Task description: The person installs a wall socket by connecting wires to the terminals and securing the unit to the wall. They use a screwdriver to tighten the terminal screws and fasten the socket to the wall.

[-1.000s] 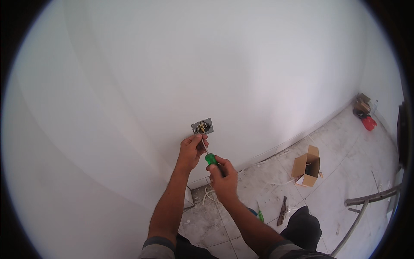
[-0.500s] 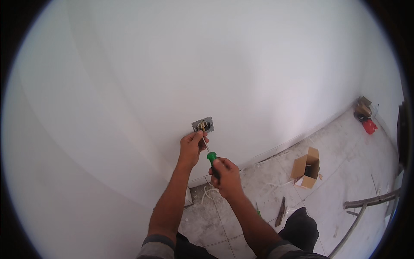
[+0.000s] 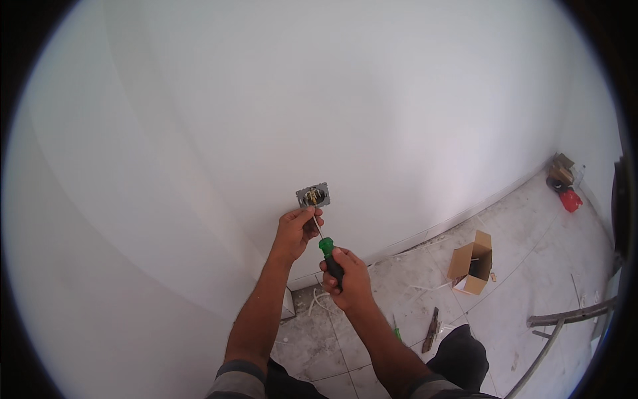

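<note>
On the white wall sits a wall socket [image 3: 322, 189] with a grey metal mounting frame and brass-coloured parts in its round middle. Just below it, my left hand [image 3: 297, 229] has thumb and fingers closed around the tip end of a screwdriver [image 3: 326, 245], touching the frame's lower edge. My right hand [image 3: 350, 278] is wrapped round that screwdriver's green and black handle. Its thin shaft slants up and left toward the socket. Where exactly the tip rests is hidden by my left fingers.
An open cardboard box [image 3: 470, 263] stands on the dusty tiled floor to the right. Nearer me lie a second green-handled screwdriver [image 3: 397, 332] and a dark flat tool [image 3: 430, 331]. A red bag [image 3: 569, 200] lies in the far right corner; a metal frame [image 3: 571, 312] stands at the right.
The whole view has shifted slightly. My right hand has turned a little on the screwdriver handle, while my left hand keeps its place under the socket.
</note>
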`<state>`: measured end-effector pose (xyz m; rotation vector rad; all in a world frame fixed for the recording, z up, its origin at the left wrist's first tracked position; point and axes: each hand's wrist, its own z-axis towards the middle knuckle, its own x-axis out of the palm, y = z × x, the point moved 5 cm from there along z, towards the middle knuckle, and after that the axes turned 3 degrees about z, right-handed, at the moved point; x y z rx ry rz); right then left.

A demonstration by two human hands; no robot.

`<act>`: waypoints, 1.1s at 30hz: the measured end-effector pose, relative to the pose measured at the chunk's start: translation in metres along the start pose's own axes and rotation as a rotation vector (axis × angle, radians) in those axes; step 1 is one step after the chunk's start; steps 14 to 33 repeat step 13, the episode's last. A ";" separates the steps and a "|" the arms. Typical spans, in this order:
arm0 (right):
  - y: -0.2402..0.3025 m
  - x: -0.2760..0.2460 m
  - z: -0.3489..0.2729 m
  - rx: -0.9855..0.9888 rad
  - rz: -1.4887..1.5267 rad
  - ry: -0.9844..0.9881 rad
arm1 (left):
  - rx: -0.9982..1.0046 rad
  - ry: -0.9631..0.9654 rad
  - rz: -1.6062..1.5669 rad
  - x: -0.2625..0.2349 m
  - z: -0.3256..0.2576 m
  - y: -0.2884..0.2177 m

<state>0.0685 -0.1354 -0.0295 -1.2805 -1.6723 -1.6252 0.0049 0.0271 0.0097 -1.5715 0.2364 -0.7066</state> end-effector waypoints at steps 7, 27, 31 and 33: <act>0.036 0.012 -0.007 -0.528 -0.801 -0.128 | 0.048 -0.074 0.112 0.005 0.004 -0.003; 0.003 -0.003 0.007 -0.337 -0.743 -0.093 | 0.031 -0.058 0.104 -0.003 0.007 -0.002; 0.003 -0.003 0.007 -0.337 -0.743 -0.093 | 0.031 -0.058 0.104 -0.003 0.007 -0.002; 0.003 -0.003 0.007 -0.337 -0.743 -0.093 | 0.031 -0.058 0.104 -0.003 0.007 -0.002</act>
